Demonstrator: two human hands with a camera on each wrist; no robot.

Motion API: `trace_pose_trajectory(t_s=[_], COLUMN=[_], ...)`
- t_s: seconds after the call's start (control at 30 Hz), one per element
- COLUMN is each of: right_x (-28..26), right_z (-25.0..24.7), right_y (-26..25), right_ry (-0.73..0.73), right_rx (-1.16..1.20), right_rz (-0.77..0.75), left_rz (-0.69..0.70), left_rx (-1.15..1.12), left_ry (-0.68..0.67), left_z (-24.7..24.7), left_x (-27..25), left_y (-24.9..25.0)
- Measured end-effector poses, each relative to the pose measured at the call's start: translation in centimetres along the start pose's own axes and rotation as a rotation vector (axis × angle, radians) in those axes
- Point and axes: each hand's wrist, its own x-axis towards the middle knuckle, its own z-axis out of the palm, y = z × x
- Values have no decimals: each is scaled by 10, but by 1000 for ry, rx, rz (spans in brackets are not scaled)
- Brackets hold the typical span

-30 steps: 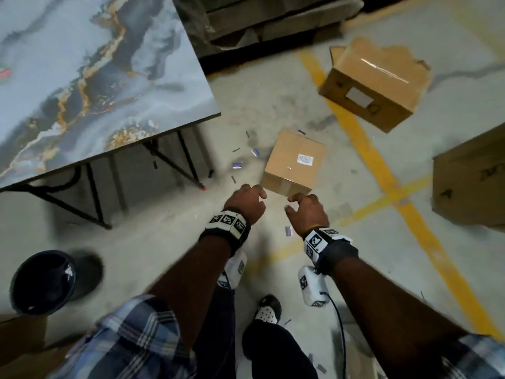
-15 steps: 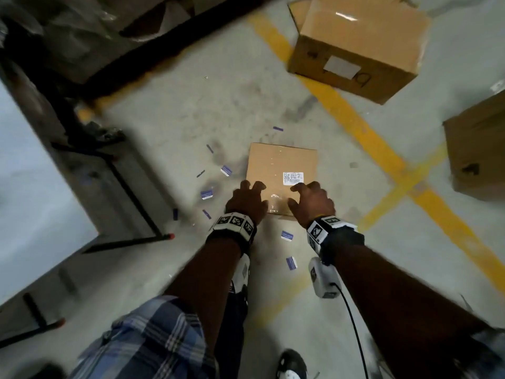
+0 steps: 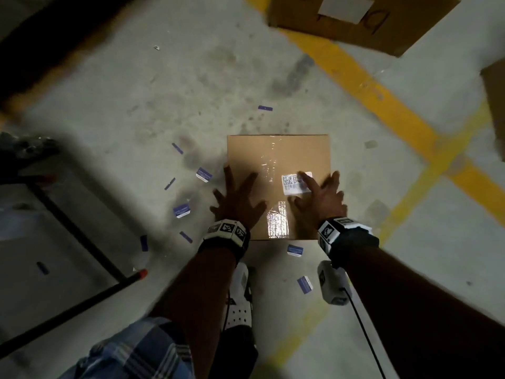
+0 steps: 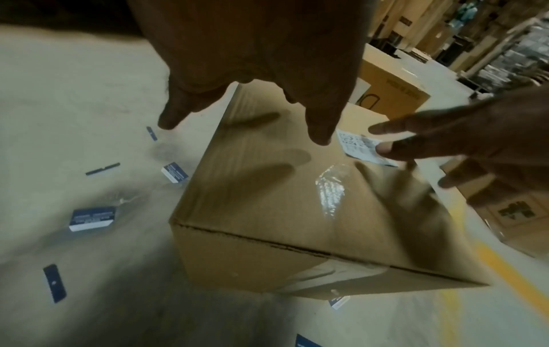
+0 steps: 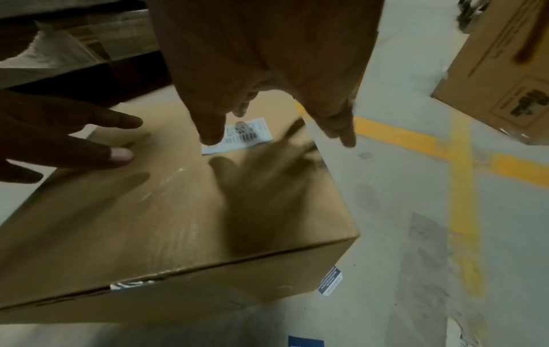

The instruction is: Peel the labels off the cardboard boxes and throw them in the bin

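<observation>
A small taped cardboard box (image 3: 278, 160) (image 4: 267, 187) (image 5: 166, 206) lies on the concrete floor. A white barcode label (image 3: 293, 183) (image 4: 359, 148) (image 5: 246, 135) is stuck on the right part of its top. My left hand (image 3: 237, 198) (image 4: 252, 94) hovers with spread fingers over the box's left near edge. My right hand (image 3: 318, 196) (image 5: 267, 82) is spread over the right side, its fingers reaching over the label. Neither hand holds anything. The bin is out of view.
A larger box with a white label (image 3: 355, 17) lies at the far right, another box (image 3: 494, 110) at the right edge. Several small blue-and-white paper scraps (image 3: 181, 210) litter the floor. A black table leg (image 3: 82, 294) stands at left. Yellow floor lines (image 3: 382, 105) cross at right.
I have bent closer to the small box. Both hands went from loosely curled before its near edge to spread out over its top, the right one onto the label.
</observation>
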Motion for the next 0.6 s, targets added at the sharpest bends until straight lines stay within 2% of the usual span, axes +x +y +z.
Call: trace_pose_trajectory(t_s=[0.17,0.3,0.43,0.6], right_x=[8,-10,-60,-169], right_z=[15,7,-27,-98], right_y=[8,9,3,6], right_ry=[41,117,244,321], right_rx=[35,-25,-18,31], right_rz=[-19,-52,-33,-81], left_rz=[42,77,47,66], left_rx=[-37,19,44,-2], left_ry=[53,94,170,284], left_z=[10,11,-8,-63], left_x=[8,-5,-58,-160], left_y=[-3,-5,17,55])
